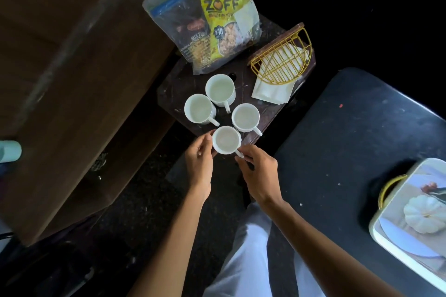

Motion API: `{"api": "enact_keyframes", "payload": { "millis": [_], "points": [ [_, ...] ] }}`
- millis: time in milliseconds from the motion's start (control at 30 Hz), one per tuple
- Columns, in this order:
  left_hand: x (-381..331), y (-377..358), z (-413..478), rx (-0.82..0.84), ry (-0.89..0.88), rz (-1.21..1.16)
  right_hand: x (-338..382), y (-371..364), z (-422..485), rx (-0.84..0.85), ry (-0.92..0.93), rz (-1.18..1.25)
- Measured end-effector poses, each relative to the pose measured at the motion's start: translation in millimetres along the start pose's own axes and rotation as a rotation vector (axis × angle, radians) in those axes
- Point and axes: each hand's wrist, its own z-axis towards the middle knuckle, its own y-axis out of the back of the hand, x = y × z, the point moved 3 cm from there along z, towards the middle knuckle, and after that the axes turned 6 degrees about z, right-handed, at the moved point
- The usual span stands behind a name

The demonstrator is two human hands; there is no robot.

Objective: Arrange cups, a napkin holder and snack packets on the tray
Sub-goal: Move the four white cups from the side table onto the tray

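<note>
While left hand (200,161) and right hand (260,172) grasp one cup (226,140), a yellow packet (224,21) reads "ZOFF".

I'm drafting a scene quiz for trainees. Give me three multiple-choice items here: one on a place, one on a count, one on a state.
1. Where is the tray?
A. under the cups
B. at the right, apart from the cups
C. on top of the snack bag

2. How many white cups show?
A. two
B. four
C. six

3. The nearest cup is
A. lying on its side
B. stacked inside another cup
C. upright, held by both hands

Answers:
1 B: the tray lies at the right edge, away from the stool.
2 B: four cups cluster on the stool.
3 C: the left hand holds the side of the nearest cup, and the right hand pinches its handle.
</note>
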Motion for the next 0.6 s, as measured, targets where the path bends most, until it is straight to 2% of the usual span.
{"api": "enact_keyframes", "payload": {
  "millis": [267,467,600],
  "points": [
    [-1,-17,-44,0.055,0.031,-0.041,-13,39,-28,-0.078,0.039,0.046],
    [10,-71,-111,0.299,0.057,0.049,-33,128,-88,-0.184,0.029,0.012],
    [38,-134,-169,0.439,0.066,0.111,-66,197,-141,-0.316,-0.057,-0.088]
  ]
}}
